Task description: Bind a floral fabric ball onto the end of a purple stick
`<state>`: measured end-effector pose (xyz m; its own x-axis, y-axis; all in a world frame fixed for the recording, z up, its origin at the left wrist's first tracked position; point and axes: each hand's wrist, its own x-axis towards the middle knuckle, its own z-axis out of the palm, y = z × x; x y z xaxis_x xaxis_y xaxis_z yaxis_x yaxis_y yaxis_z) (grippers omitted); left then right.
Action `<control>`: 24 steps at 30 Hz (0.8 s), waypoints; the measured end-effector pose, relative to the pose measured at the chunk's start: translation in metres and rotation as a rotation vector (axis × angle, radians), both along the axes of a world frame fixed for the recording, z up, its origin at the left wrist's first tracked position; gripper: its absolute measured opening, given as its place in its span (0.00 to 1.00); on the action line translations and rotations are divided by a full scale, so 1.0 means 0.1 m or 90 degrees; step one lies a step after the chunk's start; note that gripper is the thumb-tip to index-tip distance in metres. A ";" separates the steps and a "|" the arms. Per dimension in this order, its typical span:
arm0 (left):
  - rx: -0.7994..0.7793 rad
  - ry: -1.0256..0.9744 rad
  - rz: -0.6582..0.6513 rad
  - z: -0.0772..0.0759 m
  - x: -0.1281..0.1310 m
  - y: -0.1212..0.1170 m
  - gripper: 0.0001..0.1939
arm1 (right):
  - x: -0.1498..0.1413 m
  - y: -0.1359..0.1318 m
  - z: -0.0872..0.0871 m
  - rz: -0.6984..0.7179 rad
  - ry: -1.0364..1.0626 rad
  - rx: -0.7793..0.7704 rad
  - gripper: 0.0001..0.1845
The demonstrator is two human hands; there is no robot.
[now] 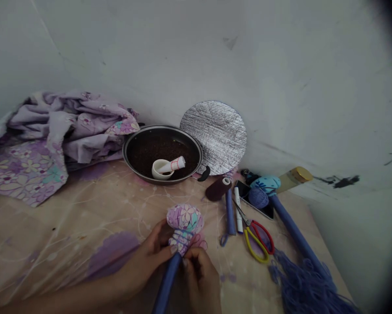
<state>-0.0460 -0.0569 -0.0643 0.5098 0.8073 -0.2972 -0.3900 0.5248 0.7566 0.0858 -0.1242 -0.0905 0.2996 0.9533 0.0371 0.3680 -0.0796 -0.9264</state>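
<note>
A blue-wrapped stick (166,283) topped by a stuffed ball of purple floral fabric (185,218) lies in front of me on the table. My left hand (150,257) grips the gathered fabric neck just below the ball. On the right side of the same neck, my right hand (201,279) is closed around the neck and stick, fingers curled. Pale thread is wound around the neck between the two hands.
A dark pan (130,148) holding a white cup and a rolled paper stands at the back, with a silver foil disc (215,133) against the wall. Crumpled purple floral cloth (52,139) lies left. Right: maroon thread spool (217,188), red-and-yellow scissors (259,240), marker, second blue stick (294,233) with yarn tassel.
</note>
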 end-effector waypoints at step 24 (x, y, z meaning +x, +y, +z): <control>-0.046 0.010 -0.016 0.05 -0.01 0.01 0.29 | -0.07 0.02 0.01 -0.003 -0.007 0.053 0.11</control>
<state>-0.0473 -0.0562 -0.0598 0.5247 0.7702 -0.3626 -0.3636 0.5880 0.7226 0.0787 -0.1226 -0.0893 0.3031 0.9454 0.1195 0.3776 -0.0040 -0.9260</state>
